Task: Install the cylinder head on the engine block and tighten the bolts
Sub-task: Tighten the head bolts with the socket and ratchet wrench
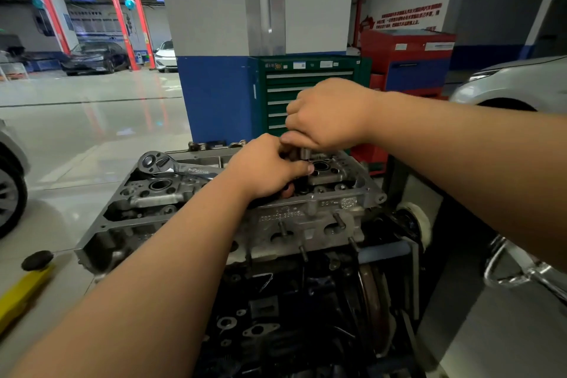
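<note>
The grey cylinder head (pixel 306 218) sits on the dark engine block (pixel 276 316), which is on a stand. A chrome ratchet wrench (pixel 171 164) lies across the head's top, its head to the left. My left hand (pixel 267 169) is curled over the wrench's handle end, and a reddish grip tip shows under the palm. My right hand (pixel 328 113) is just above and behind it, fingers wrapped round a short upright dark socket tool (pixel 302 153) that stands over the right part of the head. What the tool's lower end sits in is hidden by my hands.
A green drawer tool cabinet (pixel 291 83) and a red cabinet (pixel 408 58) stand behind the engine against a grey-blue pillar (pixel 214 95). A white car (pixel 515 83) is at the right, a car wheel (pixel 9 193) at the left edge. A yellow tool (pixel 21 294) lies on the floor at the left.
</note>
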A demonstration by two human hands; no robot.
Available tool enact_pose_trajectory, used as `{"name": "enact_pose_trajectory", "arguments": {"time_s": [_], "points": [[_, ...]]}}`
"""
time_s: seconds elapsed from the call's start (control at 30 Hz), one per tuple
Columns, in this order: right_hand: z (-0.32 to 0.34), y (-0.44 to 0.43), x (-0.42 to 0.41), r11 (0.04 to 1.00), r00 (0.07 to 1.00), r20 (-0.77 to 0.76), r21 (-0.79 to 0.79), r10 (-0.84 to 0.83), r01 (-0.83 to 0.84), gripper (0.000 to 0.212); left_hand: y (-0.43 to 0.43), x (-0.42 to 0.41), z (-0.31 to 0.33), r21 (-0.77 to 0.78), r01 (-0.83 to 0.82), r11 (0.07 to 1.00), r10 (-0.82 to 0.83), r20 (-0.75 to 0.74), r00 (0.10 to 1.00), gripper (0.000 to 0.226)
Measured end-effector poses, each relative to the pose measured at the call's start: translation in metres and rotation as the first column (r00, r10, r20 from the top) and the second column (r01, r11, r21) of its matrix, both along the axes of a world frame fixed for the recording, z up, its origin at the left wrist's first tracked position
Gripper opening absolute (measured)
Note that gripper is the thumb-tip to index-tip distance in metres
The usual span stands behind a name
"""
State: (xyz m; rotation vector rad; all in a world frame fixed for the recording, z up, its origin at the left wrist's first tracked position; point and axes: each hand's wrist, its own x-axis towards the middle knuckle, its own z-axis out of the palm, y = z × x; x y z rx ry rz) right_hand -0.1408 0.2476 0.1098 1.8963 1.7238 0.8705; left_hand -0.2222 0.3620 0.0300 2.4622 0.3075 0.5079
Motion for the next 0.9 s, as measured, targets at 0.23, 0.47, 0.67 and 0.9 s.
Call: {"name": "enact_pose_trajectory", "arguments": {"time_s": [0.23, 0.47, 0.67, 0.9], "points": [[-0.014, 0.021, -0.014, 0.887, 0.888, -0.122, 0.086, -0.443, 0.454, 0.016, -0.003, 0.001, 0.001, -0.014, 0.014, 1.000, -0.014, -0.006, 1.000, 0.026], [0.015, 0.001, 0.000, 0.978, 0.817, -0.538, -0.075, -0.206, 0.197, 0.021, 0.002, 0.002, -0.001, -0.076, 0.046, 0.996, -0.044, 0.027, 0.999, 0.030], [0.002, 0.014, 0.008, 0.942, 0.876, -0.374, 0.016, -0.305, 0.335, 0.050, -0.002, 0.003, -0.002, 0.035, -0.023, 0.999, 0.023, -0.013, 1.000, 0.032], [-0.002, 0.003, 0.014, 0.998, 0.996, -0.064, 0.022, 0.065, -0.063, 0.062, 0.001, 0.003, 0.004, -0.067, 0.047, 0.997, -0.048, -0.021, 0.999, 0.024]]}}
